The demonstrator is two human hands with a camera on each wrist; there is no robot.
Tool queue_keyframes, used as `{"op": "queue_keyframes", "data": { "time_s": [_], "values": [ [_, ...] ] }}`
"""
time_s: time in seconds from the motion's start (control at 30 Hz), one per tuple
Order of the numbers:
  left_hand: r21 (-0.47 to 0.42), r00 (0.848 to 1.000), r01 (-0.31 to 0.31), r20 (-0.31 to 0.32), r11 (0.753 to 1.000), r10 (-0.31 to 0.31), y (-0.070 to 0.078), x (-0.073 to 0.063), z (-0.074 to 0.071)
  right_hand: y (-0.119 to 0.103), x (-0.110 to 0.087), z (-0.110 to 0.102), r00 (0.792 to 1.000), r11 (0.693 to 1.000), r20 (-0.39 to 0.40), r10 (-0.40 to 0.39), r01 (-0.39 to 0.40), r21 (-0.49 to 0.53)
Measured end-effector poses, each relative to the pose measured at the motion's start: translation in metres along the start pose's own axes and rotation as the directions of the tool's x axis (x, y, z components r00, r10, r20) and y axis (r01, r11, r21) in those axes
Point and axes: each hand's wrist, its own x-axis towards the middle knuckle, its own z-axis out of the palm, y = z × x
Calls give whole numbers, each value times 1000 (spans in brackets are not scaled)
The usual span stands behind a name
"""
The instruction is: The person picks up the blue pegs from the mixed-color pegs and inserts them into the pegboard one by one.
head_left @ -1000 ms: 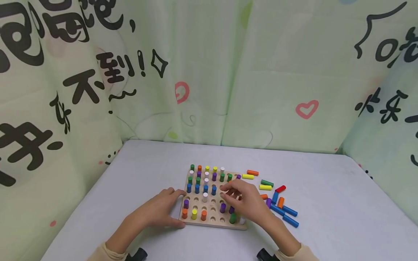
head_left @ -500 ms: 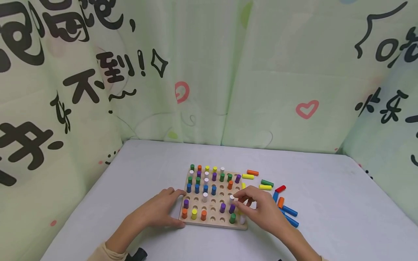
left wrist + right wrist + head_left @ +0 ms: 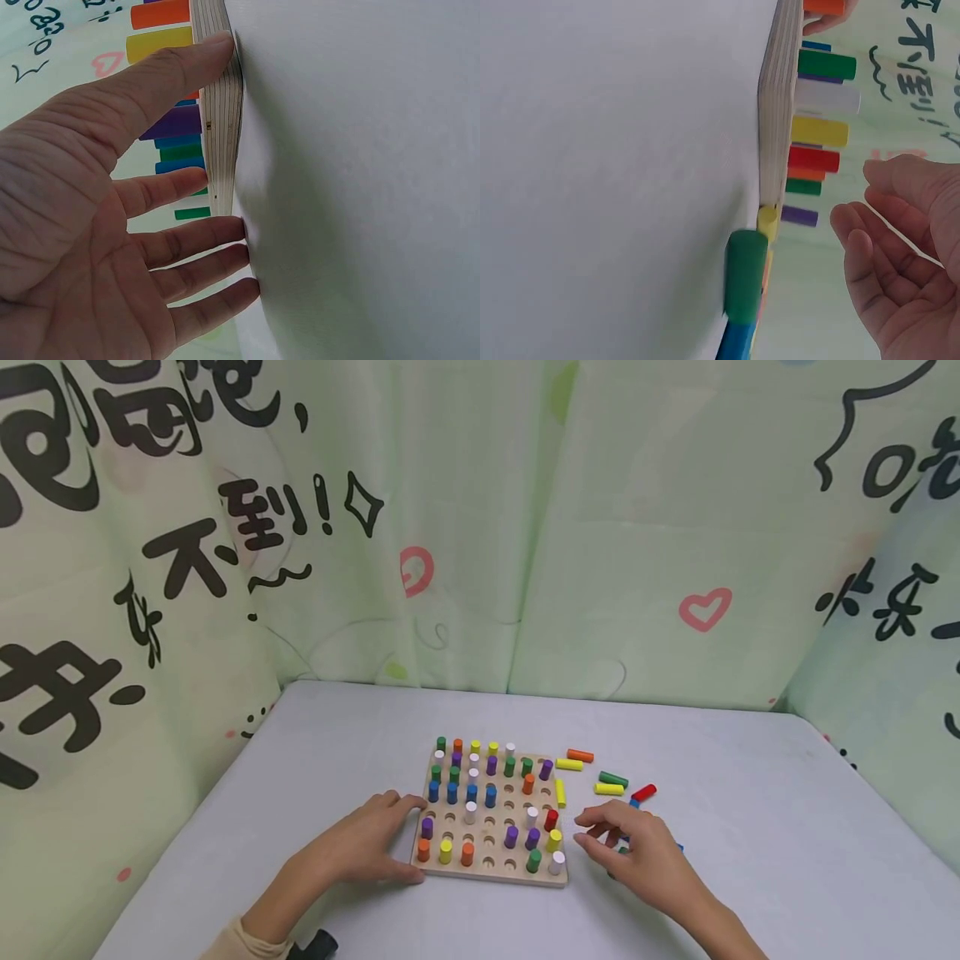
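Observation:
A wooden pegboard (image 3: 501, 875) lies on the table, with upright pegs in many colours and several bare holes. My left hand (image 3: 371, 842) rests against its left side. In the left wrist view, the thumb (image 3: 176, 67) touches the board's edge and the other fingers reach out nearly straight. My right hand (image 3: 641, 852) hovers right of the board, holding nothing, its fingers loosely bent and apart from the thumb. The red peg (image 3: 551, 820) and white peg (image 3: 532, 817) stand near the board's right edge, left of that hand.
Loose pegs lie on the table right of the board: an orange one (image 3: 581, 756), a red one (image 3: 643, 793), a green one (image 3: 613, 778) and several yellow ones. My right hand hides part of this pile. A printed curtain (image 3: 600, 527) surrounds the table.
My right hand has moved right, from over the board to beside the loose pegs. It has let go of the white peg, which stands in a hole. The left hand stays in place.

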Motion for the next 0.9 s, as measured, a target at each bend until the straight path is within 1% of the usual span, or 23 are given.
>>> {"op": "queue_keyframes", "data": {
  "time_s": [0.1,0.2,0.3,0.4,0.57,0.7,0.8,0.9],
  "values": [
    [0,1000,-2,-8,1000,2,0,-1,-1,6,-3,-3,1000,1000,-18,-1,0,-22],
    [-4,1000,-7,-12,1000,7,0,-1,-1,11,-6,-7,999,998,-11,47,-47,-51],
    [-6,1000,-9,-10,1000,9,-1,0,0,14,-8,-11,993,990,3,115,-115,-80],
    [-4,1000,-12,-10,1000,12,-2,1,1,19,-10,-16,988,984,8,151,-150,-101],
    [4,1000,-11,-15,1000,11,-3,1,2,29,-15,-22,989,980,-7,148,-147,-131],
    [9,1000,-10,-14,1000,10,-2,1,1,37,-18,-27,986,971,-19,165,-166,-173],
    [10,1000,-4,-12,1000,4,-1,1,1,42,-19,-29,984,963,-12,180,-179,-203],
    [11,1000,6,-12,1000,-6,0,0,0,46,-19,-32,985,962,-3,172,-169,-215]
  ]
}}
